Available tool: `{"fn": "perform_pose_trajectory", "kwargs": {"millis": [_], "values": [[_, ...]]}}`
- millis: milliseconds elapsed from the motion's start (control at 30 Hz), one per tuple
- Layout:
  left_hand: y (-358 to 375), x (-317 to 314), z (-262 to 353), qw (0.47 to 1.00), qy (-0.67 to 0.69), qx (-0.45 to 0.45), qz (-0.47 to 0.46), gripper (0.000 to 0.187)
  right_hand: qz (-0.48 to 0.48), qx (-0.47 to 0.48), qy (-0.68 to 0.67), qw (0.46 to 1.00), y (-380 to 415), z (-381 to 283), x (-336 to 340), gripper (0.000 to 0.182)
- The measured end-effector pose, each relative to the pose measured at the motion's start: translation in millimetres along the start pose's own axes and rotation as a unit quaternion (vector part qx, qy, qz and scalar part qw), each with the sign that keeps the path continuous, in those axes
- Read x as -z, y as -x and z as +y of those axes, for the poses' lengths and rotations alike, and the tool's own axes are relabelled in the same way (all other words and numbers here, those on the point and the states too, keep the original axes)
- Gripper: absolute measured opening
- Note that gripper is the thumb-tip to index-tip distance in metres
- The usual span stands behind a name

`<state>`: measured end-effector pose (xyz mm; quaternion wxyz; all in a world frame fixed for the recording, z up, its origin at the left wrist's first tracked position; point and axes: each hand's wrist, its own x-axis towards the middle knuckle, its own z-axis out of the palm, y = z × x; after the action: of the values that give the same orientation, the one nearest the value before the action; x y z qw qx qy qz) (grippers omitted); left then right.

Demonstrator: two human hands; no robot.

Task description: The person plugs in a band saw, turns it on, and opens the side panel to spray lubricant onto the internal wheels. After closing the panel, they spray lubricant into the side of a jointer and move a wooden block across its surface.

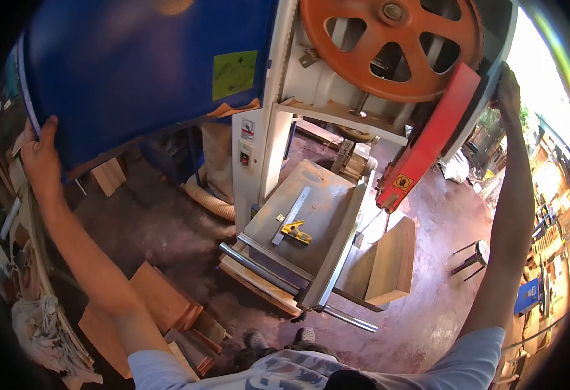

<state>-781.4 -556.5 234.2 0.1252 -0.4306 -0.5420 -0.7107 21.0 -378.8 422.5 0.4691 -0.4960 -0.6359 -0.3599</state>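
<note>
Step in hand, as judged: housing (296, 88) open for access to the orange wheel (392, 32). Left of wheel, blue door (135, 78); the person's left hand (41, 155) pinches its outer edge, thumb in front. Right hand (508, 92) at housing edge, right of wheel; grip too dark to tell. Next move probably calls for steadying the door, fingers clear of wheel.

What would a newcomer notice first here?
Probably the big orange wheel at top centre-right, exposed in the machine's pale frame, with a red guard slanting down beside it. Next, the blue door filling the upper left, its edge in the left hand. Lower down, a yellow-headed square lies on the grey machine table.
</note>
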Motion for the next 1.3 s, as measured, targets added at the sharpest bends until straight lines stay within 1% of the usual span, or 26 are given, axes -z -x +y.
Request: {"fn": "perform_pose_trajectory", "kwargs": {"millis": [67, 133, 167, 200, 233, 267, 300, 333, 367, 433, 567, 633, 667, 733, 767, 833, 867, 967, 1000, 1067, 1100, 1167, 1200, 1267, 1300], "values": [[-6.9, 3.8, -9.0, 0.999, -0.028, 0.026, -0.013, 0.051, 0.02, 0.028, 0.019, 0.999, -2.3, 8.2, -2.0, 0.058], [-11.4, 2.7, -18.2, 1.0, 0.0, 0.014, -0.01, 0.051, 0.027, 0.034, 0.028, 0.999, -3.4, 10.6, -1.5, 0.058], [-13.4, 3.3, -22.5, 1.0, 0.012, 0.01, -0.009, 0.051, 0.001, -0.015, 0.038, 0.999, -2.1, -0.9, 2.4, 0.043], [-16.6, 5.6, -26.1, 1.0, -0.006, 0.02, -0.013, 0.05, -0.027, -0.065, 0.052, 0.996, -0.8, -13.2, 6.4, 0.04], [-18.3, 6.5, -27.8, 1.0, -0.004, 0.016, -0.015, 0.049, -0.056, -0.113, 0.067, 0.99, 0.6, -25.6, 10.5, 0.051], [-19.4, 6.6, -29.2, 1.0, -0.003, 0.012, -0.018, 0.049, -0.053, -0.116, 0.064, 0.99, 0.4, -24.0, 9.9, 0.052], [-20.9, 6.4, -32.6, 1.0, -0.001, 0.009, -0.022, 0.049, -0.041, -0.094, 0.066, 0.993, -1.1, -15.2, 6.7, 0.045], [-27.6, 6.5, -42.4, 1.0, -0.002, -0.01, -0.006, 0.048, -0.029, -0.072, 0.068, 0.995, -2.3, -8.8, 3.9, 0.041], [-27.7, 5.1, -41.8, 1.0, -0.007, -0.016, -0.007, 0.048, -0.007, -0.023, 0.073, 0.997, -7.2, 12.9, -2.6, 0.045], [-27.4, 5.5, -39.5, 0.999, -0.018, -0.028, -0.005, 0.048, 0.019, 0.031, 0.053, 0.998, -6.7, 24.7, -6.9, 0.06], [-27.4, 5.0, -38.1, 0.999, -0.015, -0.031, -0.004, 0.049, 0.027, 0.025, -0.005, 0.999, -3.9, 13.8, -4.6, 0.06], [-27.4, 4.6, -38.8, 0.999, -0.011, -0.043, -0.003, 0.05, -0.017, -0.093, -0.058, 0.994, -1.8, 5.0, 1.6, 0.044], [-26.7, 4.3, -37.6, 0.999, -0.021, -0.027, -0.011, 0.051, -0.059, -0.201, -0.104, 0.972, 0.3, -18.3, 14.4, 0.04], [-29.4, 5.7, -32.2, 0.999, -0.036, -0.001, -0.01, 0.052, -0.044, -0.216, -0.118, 0.968, -5.5, -25.6, 12.7, 0.04], [-31.2, 6.8, -32.4, 1.0, -0.013, 0.004, -0.01, 0.052, 0.012, -0.129, -0.081, 0.988, -1.1, -8.0, -3.1, 0.044], [-29.3, 5.4, -38.6, 0.999, 0.033, 0.019, -0.022, 0.052, 0.052, -0.023, -0.012, 0.998, -2.0, 14.0, -11.8, 0.059], [-31.5, 5.6, -41.9, 0.999, 0.041, 0.022, -0.028, 0.052, 0.036, -0.004, 0.016, 0.999, -3.2, 17.5, -9.9, 0.059], [-33.0, 7.0, -45.3, 0.998, 0.041, 0.018, -0.039, 0.053, 0.011, -0.004, 0.049, 0.999, -4.0, 23.4, -10.6, 0.059], [-32.3, 7.7, -43.8, 0.998, 0.038, 0.023, -0.041, 0.053, 0.01, -0.014, 0.038, 0.999, -4.3, 22.2, -11.4, 0.06], [-29.0, 6.5, -38.0, 0.998, 0.034, 0.032, -0.043, 0.053, -0.002, -0.057, 0.016, 0.998, -1.7, 13.8, -7.8, 0.046], [-26.8, 5.1, -34.7, 0.998, 0.032, 0.024, -0.04, 0.053, -0.014, -0.091, 0.003, 0.996, 4.0, -19.9, 2.7, 0.035], [-23.2, 3.0, -29.7, 0.999, 0.028, 0.008, -0.032, 0.052, -0.009, -0.095, 0.006, 0.995, 5.6, -27.8, 4.7, 0.038], [-23.5, 2.9, -30.1, 0.999, 0.036, 0.005, -0.03, 0.051, 0.007, -0.064, 0.022, 0.998, 2.9, -14.6, -1.6, 0.049], [-24.1, 1.2, -31.7, 0.998, 0.053, 0.001, -0.027, 0.049, 0.022, -0.043, 0.042, 0.998, -0.9, 0.6, -6.1, 0.063], [-23.7, 1.4, -31.1, 0.998, 0.051, 0.005, -0.029, 0.048, 0.019, -0.054, 0.046, 0.997, -1.5, 2.0, -7.1, 0.063]]}}
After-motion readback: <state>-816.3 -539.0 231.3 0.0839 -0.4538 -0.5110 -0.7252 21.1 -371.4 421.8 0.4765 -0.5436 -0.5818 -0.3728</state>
